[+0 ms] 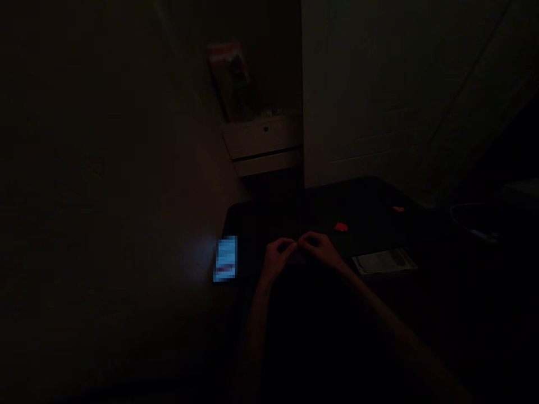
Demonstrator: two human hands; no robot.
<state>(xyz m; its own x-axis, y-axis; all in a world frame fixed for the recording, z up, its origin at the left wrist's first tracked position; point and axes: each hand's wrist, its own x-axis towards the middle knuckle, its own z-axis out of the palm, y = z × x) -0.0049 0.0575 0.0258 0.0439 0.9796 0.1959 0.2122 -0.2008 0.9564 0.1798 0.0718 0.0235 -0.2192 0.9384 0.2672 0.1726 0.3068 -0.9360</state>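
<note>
- Meeting almost tip to tip, the left hand and right hand hover over the dark table, thumbs and fingers drawn in narrow; whether anything is pinched there, I cannot tell in this gloom!
- Just below the fingertips, between the two hands, sits a dim purple patch. Held or simply lying on the table? The picture won't settle it.
- Biggest danger, I'd say, is the dark itself: with so little light, a fingertip could miss its mark, and anything small in that pinch could slip away unseen.
- Crowded fingers, too! Tips this close could block each other, and a pull from one side could crease or tear something thin.
- Out past the right hand lies a red piece, near the knuckles; a careless sweep might knock it along. The orange piece, well apart to the right, looks safer.
- Over on the left, the glowing screen sits at the table's edge beside the wall; a swinging left elbow might nudge it off.
- Watch the right forearm: the pale papers lie close by, and a dragging sweep could shift them.
</note>
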